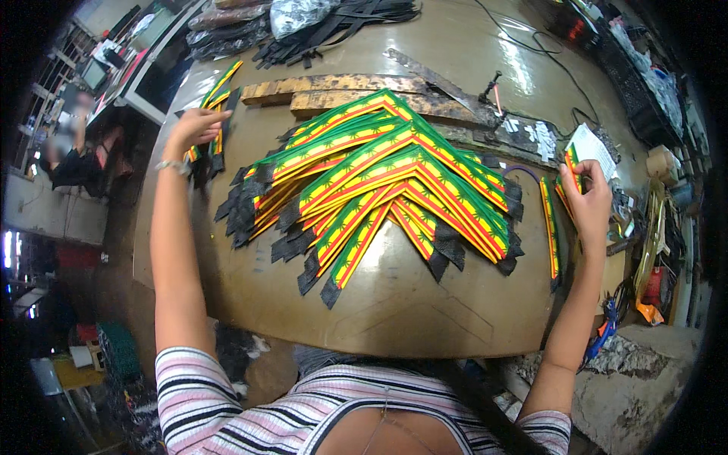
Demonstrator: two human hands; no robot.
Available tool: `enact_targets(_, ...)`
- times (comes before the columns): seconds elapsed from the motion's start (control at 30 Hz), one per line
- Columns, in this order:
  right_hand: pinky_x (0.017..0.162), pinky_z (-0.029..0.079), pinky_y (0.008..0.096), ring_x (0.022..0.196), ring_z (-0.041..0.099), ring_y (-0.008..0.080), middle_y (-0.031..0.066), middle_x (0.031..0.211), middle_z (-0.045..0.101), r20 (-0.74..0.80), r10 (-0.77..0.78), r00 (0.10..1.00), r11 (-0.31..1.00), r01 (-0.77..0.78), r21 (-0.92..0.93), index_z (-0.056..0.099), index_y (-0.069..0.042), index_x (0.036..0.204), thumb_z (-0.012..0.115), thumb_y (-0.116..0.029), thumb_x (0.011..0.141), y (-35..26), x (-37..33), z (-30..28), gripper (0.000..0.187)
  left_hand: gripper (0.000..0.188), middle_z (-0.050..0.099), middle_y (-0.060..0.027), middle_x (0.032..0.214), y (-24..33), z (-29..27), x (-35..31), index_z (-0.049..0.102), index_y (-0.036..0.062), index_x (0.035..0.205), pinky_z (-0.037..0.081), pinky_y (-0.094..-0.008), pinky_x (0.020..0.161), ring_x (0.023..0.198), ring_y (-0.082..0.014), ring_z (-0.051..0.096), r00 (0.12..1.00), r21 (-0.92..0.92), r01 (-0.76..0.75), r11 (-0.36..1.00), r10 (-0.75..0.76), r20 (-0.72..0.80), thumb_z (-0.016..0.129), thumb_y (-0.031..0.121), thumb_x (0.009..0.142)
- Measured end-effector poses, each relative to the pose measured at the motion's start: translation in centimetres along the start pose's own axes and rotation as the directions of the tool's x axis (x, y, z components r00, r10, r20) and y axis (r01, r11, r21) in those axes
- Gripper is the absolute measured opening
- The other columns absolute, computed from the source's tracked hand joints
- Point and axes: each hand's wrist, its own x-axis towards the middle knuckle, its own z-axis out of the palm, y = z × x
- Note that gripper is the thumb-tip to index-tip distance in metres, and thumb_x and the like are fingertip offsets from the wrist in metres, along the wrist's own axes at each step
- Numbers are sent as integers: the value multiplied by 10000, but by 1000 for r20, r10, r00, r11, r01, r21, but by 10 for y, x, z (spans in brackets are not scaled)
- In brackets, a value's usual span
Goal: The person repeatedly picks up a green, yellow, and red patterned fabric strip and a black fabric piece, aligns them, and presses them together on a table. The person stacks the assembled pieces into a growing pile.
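Note:
At the table's left edge my left hand (pixel 199 130) is closed at a bundle of green, yellow and red strips (pixel 221 82) with black ends. On the far right my right hand (pixel 588 199) pinches a similar patterned strip (pixel 572 158) between thumb and fingers. Another long strip (pixel 550 227) lies on the table just left of that hand. Between my hands spreads an overlapping pile of V-shaped strips (pixel 394 171), points facing away from me, with black fabric ends. My left fingers cover part of the bundle they touch.
Behind the pile lie worn wooden boards (pixel 341 95) and a metal bar (pixel 432 80). Black straps (pixel 341 26) and plastic-wrapped bundles (pixel 227 30) sit at the far edge. A cable (pixel 523 38) crosses the back right. White paper (pixel 593 152) is beside my right hand. A person (pixel 72 152) is at far left.

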Motion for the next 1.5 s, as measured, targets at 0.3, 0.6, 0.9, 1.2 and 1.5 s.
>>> enact_targets(0.3,777,441,247,868,543,99,37,941,614,49,45,998,973,-55,224,614,-8,1128,636,-166,935,-15,-4,2,249,277,632,-61,595,-23,5,33,657,-8,651,387,-266,416,447,-119,544,967,91,-52,994,73,-244,786,214,753)
enact_targets(0.6,911,449,285,1018,589,141,84,1097,661,181,36,983,965,-81,247,613,-3,1212,641,-179,927,-3,-10,4,336,539,623,-158,592,-32,15,21,642,-10,639,471,-384,584,528,-264,586,857,589,-118,799,381,-346,777,503,735)
enact_targets(0.9,810,475,281,922,593,135,66,1036,659,284,63,957,953,-142,269,626,-51,1217,620,-181,931,-14,-7,-15,315,292,608,2,847,23,10,-11,638,58,1004,475,-304,676,746,-112,561,996,274,57,960,-36,-83,788,118,761)
enact_targets(1.2,494,385,183,562,499,27,-38,739,580,447,149,882,878,-326,351,673,-16,1016,668,-337,913,-20,66,27,337,374,526,48,741,214,127,-122,645,40,1135,344,-159,520,616,-16,438,694,-81,-611,787,582,424,579,366,964)
enact_targets(1.5,510,385,173,584,480,32,-26,780,619,564,58,823,564,-494,662,682,-42,897,728,-363,862,-4,86,108,326,315,698,-119,942,233,314,-101,630,-97,1119,561,-215,672,754,-126,679,692,-436,-357,826,548,471,692,105,886)
